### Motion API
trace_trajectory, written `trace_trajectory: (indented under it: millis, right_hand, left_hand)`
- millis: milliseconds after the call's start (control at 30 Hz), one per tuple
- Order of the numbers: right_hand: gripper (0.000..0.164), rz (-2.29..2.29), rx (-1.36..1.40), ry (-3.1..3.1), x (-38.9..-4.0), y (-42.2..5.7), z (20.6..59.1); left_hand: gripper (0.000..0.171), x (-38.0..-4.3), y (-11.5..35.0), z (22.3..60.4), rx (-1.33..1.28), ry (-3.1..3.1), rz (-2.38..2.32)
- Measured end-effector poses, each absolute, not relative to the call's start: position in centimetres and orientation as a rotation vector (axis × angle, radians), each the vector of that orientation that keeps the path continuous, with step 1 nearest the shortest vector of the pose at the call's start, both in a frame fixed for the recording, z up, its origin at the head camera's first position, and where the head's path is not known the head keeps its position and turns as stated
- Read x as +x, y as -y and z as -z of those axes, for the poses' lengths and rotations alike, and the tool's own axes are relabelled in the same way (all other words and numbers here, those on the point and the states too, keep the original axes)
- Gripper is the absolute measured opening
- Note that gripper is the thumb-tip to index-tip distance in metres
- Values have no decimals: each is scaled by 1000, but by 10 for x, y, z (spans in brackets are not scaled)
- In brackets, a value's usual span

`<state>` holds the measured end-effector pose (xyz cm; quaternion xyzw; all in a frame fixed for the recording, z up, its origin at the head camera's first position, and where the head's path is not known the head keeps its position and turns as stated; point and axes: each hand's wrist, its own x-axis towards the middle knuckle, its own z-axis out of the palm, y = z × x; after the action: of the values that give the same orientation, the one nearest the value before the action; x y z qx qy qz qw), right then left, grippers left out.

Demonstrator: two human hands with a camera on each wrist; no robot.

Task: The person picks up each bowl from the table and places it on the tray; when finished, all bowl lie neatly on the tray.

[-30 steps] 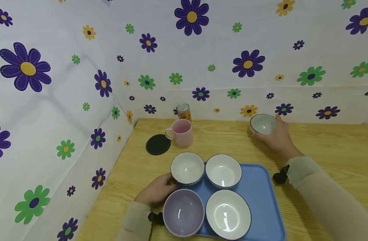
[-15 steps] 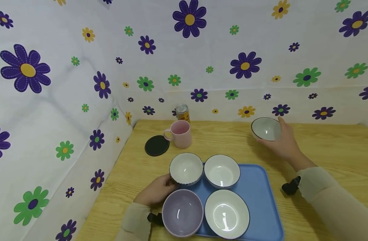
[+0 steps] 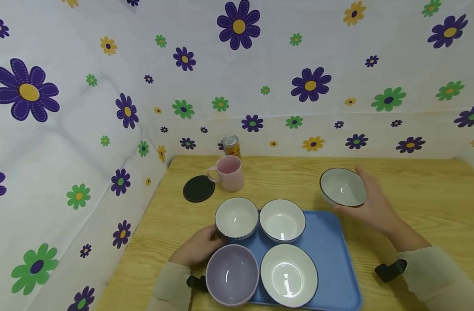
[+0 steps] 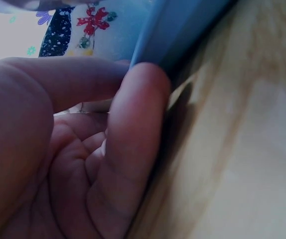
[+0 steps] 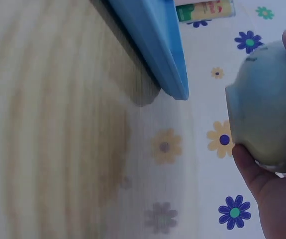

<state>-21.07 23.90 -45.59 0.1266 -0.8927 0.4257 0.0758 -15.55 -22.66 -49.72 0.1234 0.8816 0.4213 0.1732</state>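
My right hand [image 3: 371, 205] grips a white bowl with a dark rim [image 3: 342, 188], thumb and fingers spread round its side. The bowl is tilted and held up over the table just beyond the tray's far right corner; the right wrist view shows its pale outside [image 5: 270, 107]. My left hand [image 3: 200, 246] pinches the left edge of the blue tray [image 3: 330, 259], as the left wrist view shows at the tray's rim [image 4: 168, 40]. Near that hand, on the tray, stand a speckled-rim white bowl [image 3: 237, 218] and a lilac bowl [image 3: 232, 275].
Two more white bowls, one at the back [image 3: 282, 220] and one in front [image 3: 289, 276], stand mid-tray. Behind the tray are a pink mug [image 3: 231, 175], a drink can [image 3: 232, 146] and a black round coaster [image 3: 199, 188]. Flowered cloth [image 3: 276, 65] lines the back and left.
My right hand has lifted the white bowl off the far part of the table and drawn it nearer, towards the tray. My left hand stays at the tray's edge.
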Motion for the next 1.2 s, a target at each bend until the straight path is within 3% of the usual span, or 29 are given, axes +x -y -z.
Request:
trace_trajectory:
  millis: [433,667,1200]
  right_hand:
    - [130,-1257,727,2620,-152,-234,464]
    - [126,-1288,833,2656,-130,-230,472]
    - [119,-1294,764,2793,-117,-216,477]
  left_hand:
    - [36,-154,227,496,346,-2507,-1175]
    - [33,-156,228,497,349,-2498,-1174]
    - [41,-155,229,498,361,-2497,-1182]
